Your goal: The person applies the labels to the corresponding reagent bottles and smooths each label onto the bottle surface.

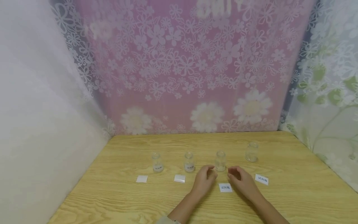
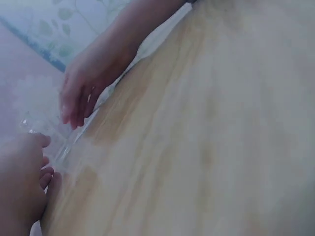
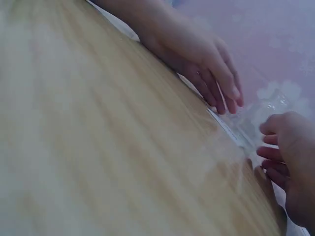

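Four small clear glass bottles stand in a loose row on the table. My left hand and right hand sit on either side of the third bottle, fingers loosely bent near its base. Whether any fingertip touches the glass I cannot tell. A white label with printed characters lies between the hands, just in front of that bottle. In the right wrist view the bottle appears beyond the right hand. Neither hand holds anything.
Left of the hands stand two bottles bearing labels, the first bottle and the second bottle. Before them lie two blank paper pieces, one left, one right. Another bottle and label are at right.
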`<act>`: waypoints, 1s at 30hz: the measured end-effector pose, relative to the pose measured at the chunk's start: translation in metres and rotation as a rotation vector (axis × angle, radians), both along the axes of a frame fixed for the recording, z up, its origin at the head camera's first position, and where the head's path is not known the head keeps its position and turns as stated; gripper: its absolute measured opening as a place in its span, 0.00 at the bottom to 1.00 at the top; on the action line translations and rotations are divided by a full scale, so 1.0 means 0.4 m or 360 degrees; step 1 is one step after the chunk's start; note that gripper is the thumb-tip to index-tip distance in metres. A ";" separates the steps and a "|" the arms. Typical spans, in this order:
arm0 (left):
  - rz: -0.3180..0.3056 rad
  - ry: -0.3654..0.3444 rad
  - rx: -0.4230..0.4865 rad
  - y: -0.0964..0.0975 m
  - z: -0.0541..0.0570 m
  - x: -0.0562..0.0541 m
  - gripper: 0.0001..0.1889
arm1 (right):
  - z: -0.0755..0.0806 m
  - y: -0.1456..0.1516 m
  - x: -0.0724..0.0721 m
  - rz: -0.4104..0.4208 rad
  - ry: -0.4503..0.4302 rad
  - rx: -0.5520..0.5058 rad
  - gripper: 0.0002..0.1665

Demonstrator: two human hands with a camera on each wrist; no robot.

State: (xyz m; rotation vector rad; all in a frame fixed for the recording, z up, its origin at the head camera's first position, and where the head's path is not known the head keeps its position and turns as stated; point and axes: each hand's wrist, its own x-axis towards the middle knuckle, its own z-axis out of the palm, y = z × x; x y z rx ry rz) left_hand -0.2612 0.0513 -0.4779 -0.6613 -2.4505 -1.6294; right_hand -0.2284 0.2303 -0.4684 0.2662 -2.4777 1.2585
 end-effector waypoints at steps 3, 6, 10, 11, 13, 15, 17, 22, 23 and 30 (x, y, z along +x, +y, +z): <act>-0.0064 0.0102 -0.0265 -0.015 0.005 0.022 0.15 | -0.003 0.026 0.021 0.0134 0.0054 0.0182 0.11; -0.0134 0.0230 -0.0559 -0.023 0.010 0.035 0.16 | -0.009 0.045 0.025 0.0293 0.0158 0.0312 0.09; -0.0158 0.0377 -0.0755 -0.029 0.007 0.039 0.16 | -0.012 0.053 0.023 0.0420 0.0223 0.0404 0.11; -0.0154 0.0391 -0.0767 -0.029 0.006 0.039 0.15 | -0.012 0.053 0.022 0.0432 0.0230 0.0419 0.11; -0.0148 0.0397 -0.0770 -0.030 0.005 0.040 0.14 | -0.012 0.052 0.022 0.0442 0.0246 0.0432 0.11; -0.0142 0.0395 -0.0780 -0.030 0.003 0.041 0.14 | -0.011 0.051 0.023 0.0456 0.0251 0.0439 0.11; -0.0133 0.0398 -0.0787 -0.030 0.002 0.041 0.13 | -0.011 0.051 0.024 0.0468 0.0235 0.0423 0.10; -0.0089 0.0418 -0.0806 -0.023 -0.002 0.035 0.12 | -0.009 0.050 0.018 0.0454 0.0179 0.0397 0.12; -0.0072 0.0422 -0.0805 -0.020 -0.002 0.033 0.12 | -0.009 0.049 0.015 0.0442 0.0174 0.0398 0.12; 0.0026 0.0415 -0.0771 0.000 -0.005 0.019 0.11 | -0.007 0.046 -0.005 0.0378 0.0143 0.0402 0.09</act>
